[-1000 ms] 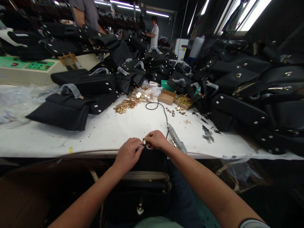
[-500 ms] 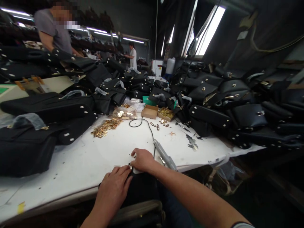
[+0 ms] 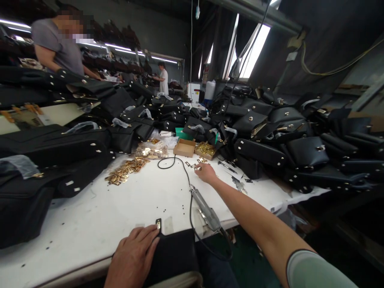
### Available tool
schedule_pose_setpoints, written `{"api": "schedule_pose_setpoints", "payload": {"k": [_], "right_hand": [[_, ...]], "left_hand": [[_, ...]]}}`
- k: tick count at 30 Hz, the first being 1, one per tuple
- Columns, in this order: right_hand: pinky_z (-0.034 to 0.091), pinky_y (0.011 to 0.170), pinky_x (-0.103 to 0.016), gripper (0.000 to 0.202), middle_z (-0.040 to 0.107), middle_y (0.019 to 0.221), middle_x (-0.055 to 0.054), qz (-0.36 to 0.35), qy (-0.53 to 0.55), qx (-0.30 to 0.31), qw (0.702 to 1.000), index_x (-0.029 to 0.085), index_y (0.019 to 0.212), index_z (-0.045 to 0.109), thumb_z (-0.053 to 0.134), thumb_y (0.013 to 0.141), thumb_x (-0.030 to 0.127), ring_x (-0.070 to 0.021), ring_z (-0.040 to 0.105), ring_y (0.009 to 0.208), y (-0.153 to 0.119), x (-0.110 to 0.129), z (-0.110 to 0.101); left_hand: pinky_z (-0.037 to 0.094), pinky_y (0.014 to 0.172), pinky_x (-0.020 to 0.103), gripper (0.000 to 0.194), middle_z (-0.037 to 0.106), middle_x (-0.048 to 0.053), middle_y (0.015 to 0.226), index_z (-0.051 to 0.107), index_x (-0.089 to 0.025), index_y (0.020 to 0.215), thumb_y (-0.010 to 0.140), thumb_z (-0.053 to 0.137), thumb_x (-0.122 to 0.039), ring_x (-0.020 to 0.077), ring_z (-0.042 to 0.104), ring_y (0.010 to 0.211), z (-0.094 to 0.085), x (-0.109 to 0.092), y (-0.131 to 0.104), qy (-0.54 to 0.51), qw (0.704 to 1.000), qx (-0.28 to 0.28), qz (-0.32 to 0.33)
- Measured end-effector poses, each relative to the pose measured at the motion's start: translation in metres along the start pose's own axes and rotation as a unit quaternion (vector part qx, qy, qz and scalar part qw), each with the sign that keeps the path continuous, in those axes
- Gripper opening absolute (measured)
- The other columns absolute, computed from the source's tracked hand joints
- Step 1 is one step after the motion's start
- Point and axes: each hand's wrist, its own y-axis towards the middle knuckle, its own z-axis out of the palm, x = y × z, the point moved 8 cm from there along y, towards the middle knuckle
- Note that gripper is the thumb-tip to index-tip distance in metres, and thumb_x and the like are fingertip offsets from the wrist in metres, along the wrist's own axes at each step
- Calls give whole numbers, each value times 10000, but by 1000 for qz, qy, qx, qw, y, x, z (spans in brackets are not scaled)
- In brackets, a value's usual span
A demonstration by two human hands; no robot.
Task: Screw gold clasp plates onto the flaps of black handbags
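A black bag (image 3: 177,252) lies at the table's front edge, with a tab carrying a small gold-coloured metal plate (image 3: 158,225). My left hand (image 3: 133,252) is closed over the bag's left side, fingers side by side and fingertips beside that plate. Farther up the table is my right hand (image 3: 205,173), its thumb and forefinger pinched at a small gold-coloured metal frame (image 3: 197,167). A few similar frames (image 3: 188,164) lie around those fingertips. The grey electric screwdriver (image 3: 205,210) rests on the table between my hands, its cord looping away.
A pile of gold-coloured metal pieces (image 3: 123,171) lies left of centre. Behind stand an open cardboard box (image 3: 184,148) and a box of small brass-coloured parts (image 3: 205,149). Black bags (image 3: 261,152) crowd both sides. Two people (image 3: 60,44) are in the background.
My right hand has left the bag's tab and reached forward to the small metal frames. My left hand stays on the bag. The view has shifted slightly.
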Motion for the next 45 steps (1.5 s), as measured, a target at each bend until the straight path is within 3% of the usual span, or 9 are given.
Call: {"api": "schedule_pose_setpoints", "payload": {"k": [7,12,15,19,22,26,29,37,45], "right_hand": [[490,871,-328,365,705,1206,-82,43,-36,9,998,268,1141,732,703,795,379,-270,650,1086,40,-35,23],[515,796,-318,308,741,1060,-67,46,-12,0,999,261,1003,757,772,701,321,-255,686,953,46,-34,18],[521,713,-267,186,750,966,-52,29,29,-8,999,225,924,743,731,749,289,-212,698,862,41,-28,10],[516,628,-200,183,746,928,-57,-14,106,11,994,171,985,694,569,909,282,-149,717,783,15,-3,6],[521,590,-179,190,748,893,-62,-58,183,71,979,150,1010,667,578,923,294,-130,722,730,-26,34,17],[494,526,-161,109,738,766,-42,-111,280,244,922,142,910,690,682,846,230,-126,707,628,-99,90,58],[449,466,-142,83,721,707,-18,-73,276,304,909,140,891,697,692,817,179,-115,688,570,-131,102,90],[474,469,-165,80,707,637,-8,-14,275,333,902,141,855,700,694,797,196,-115,651,526,-141,92,122],[406,449,-174,137,678,577,5,-79,190,305,930,161,849,725,693,807,287,-100,569,469,-139,95,126]], "left_hand": [[558,730,349,262,748,-11,1146,737,-327,1126,964,532,-344,232,660,1000,-2,2,-1,-16,1000,-21,6],[555,753,360,242,751,-10,1130,739,-329,1118,961,556,-354,230,653,997,-1,5,0,-49,999,-23,-1],[542,777,378,231,752,-4,1123,745,-324,1102,959,564,-342,235,644,1005,0,6,0,-68,997,-14,-22],[512,847,418,230,749,8,1147,747,-302,1102,970,560,-312,248,618,1048,1,4,-1,-95,993,23,-73],[492,870,424,215,748,17,1155,751,-282,1091,962,579,-292,247,607,1056,1,3,-1,-117,986,45,-108],[476,885,416,179,754,18,1134,750,-270,1057,935,619,-262,235,605,1044,-2,3,0,-141,981,40,-126],[462,889,403,138,753,8,1113,737,-264,1013,915,644,-237,228,599,1049,-3,3,0,-155,978,37,-136],[448,855,401,159,693,37,996,694,-253,1035,879,675,-229,245,593,1006,0,8,-3,-152,971,41,-178],[468,893,399,211,701,57,1150,709,-245,1108,911,633,-237,241,581,1075,-1,5,-1,-136,981,30,-132]]}}
